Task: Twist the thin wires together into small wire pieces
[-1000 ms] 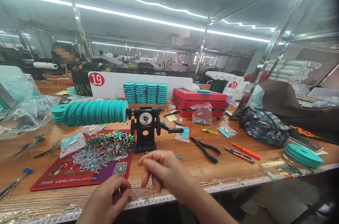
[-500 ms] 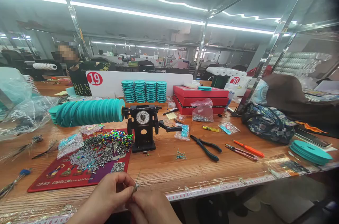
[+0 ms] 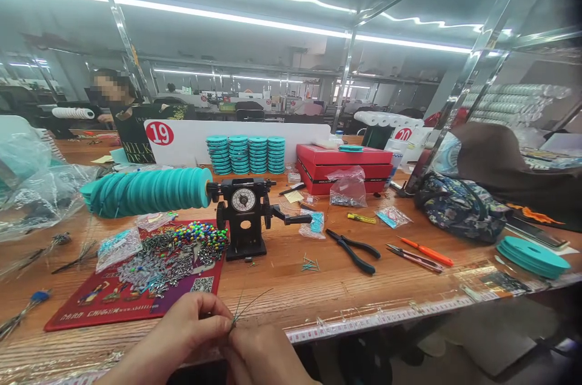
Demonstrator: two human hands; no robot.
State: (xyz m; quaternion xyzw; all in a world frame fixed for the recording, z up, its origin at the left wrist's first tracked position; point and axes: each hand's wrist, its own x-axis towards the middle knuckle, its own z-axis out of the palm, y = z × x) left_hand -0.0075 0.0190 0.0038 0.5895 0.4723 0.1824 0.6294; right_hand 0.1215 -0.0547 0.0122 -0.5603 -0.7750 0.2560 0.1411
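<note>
At the front edge of the surface (image 3: pixel 291 300), thin strands (image 3: pixel 240 311) pinched

Left hand (image 3: pixel 195 324) closes its fingers on them; right hand (image 3: pixel 268 351) touches it, grip hidden. Wood grain spans toward pliers (image 3: pixel 352 251); strip lights (image 3: pixel 236 21) cross overhead

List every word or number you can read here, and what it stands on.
"19": white divider
"20": white sign
"MILK": dark item at left, next line unclear
"www." and ".com": red mat, middle unclear
Too small or blurred: red box lettering, the mat's other characters, dial, edge tape, distant signs.
</note>
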